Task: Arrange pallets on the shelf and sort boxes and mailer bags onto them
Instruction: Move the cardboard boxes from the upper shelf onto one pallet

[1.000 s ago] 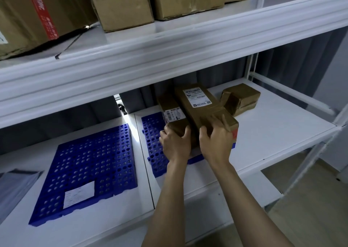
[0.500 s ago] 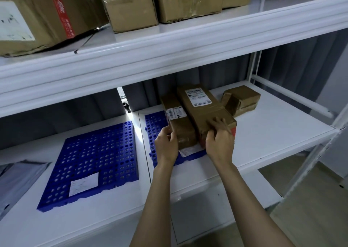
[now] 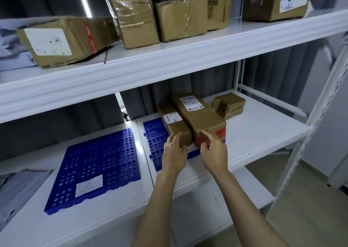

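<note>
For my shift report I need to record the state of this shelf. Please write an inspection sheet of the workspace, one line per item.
Surface: white metal middle shelf, bare at right.
Job's things: two long brown cardboard boxes side by side on the right blue perforated plastic pallet; left blue pallet carries only a white paper label; grey mailer bags at far left.
Clutter: small taped brown parcel off the pallets.
Hands: left hand and right hand open at the box ends.
Cables: nothing seen.
Surroundings: worn cardboard boxes on the upper shelf; grey curtain behind.
</note>
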### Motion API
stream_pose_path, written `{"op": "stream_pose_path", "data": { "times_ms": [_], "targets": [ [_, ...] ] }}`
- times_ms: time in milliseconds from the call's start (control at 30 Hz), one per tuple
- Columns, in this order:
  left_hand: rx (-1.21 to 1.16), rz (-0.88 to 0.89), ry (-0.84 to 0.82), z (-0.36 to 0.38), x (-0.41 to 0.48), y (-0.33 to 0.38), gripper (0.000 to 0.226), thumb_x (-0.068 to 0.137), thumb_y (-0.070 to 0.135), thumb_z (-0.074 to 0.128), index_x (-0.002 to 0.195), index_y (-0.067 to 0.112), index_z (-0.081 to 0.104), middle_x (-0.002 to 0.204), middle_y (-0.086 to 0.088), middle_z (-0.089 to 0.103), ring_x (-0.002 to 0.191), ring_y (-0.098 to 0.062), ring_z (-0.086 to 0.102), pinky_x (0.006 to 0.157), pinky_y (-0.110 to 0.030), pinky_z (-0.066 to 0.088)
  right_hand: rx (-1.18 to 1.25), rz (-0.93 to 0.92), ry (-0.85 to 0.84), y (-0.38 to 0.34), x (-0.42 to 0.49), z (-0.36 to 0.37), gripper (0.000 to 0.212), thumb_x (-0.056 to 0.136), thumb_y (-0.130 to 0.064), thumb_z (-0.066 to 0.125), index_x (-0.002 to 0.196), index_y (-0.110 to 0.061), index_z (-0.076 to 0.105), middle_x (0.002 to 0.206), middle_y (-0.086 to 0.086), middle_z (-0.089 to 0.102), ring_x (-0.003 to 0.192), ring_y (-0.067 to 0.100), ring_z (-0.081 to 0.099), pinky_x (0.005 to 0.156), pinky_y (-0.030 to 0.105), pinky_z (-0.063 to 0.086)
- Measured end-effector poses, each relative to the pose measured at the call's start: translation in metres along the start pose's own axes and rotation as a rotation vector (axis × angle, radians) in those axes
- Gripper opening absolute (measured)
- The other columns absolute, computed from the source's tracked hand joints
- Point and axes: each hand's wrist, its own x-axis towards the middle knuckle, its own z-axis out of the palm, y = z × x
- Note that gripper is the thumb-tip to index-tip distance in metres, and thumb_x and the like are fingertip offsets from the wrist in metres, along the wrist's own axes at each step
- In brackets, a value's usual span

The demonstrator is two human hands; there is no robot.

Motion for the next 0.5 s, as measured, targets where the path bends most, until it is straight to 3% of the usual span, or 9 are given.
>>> {"op": "stream_pose_path", "data": {
  "times_ms": [100, 233, 500],
  "targets": [
    [0.041, 0.103, 0.016, -0.008, -0.015, 0.01, 0.046, 0.093, 0.011, 0.053, 0.138, 0.018, 0.047, 0.144, -0.004, 0.044, 0.13, -0.027, 0.042, 0.104, -0.043, 0.044, 0.003, -0.021, 0.035, -0.007, -0.008, -0.011, 0.035, 0.09, -0.005, 0.054, 0.121, -0.016, 0.063, 0.124, -0.001, 0.063, 0.114, 0.017, 0.058, 0.095, 0.021, 0.043],
    [0.106, 0.265, 0.002, -0.024, -0.035, 0.039, 0.047, 0.094, 0.016, 0.052, 0.14, 0.018, 0.046, 0.143, 0.0, 0.045, 0.132, -0.019, 0.039, 0.107, -0.039, 0.041, -0.038, -0.056, 0.086, -0.02, -0.019, -0.031, 0.042, 0.09, -0.003, 0.052, 0.131, -0.012, 0.058, 0.137, 0.005, 0.055, 0.13, 0.021, 0.048, 0.109, 0.031, 0.038],
    [0.169, 0.696, 0.081, -0.077, -0.055, 0.149, 0.042, 0.094, 0.016, 0.048, 0.136, 0.019, 0.048, 0.134, 0.005, 0.052, 0.123, -0.01, 0.042, 0.103, -0.026, 0.039, -0.031, -0.201, 0.326, -0.08, -0.019, -0.112, 0.043, 0.089, -0.004, 0.05, 0.129, -0.016, 0.06, 0.138, 0.001, 0.054, 0.134, 0.017, 0.042, 0.11, 0.028, 0.033]
  ]
}}
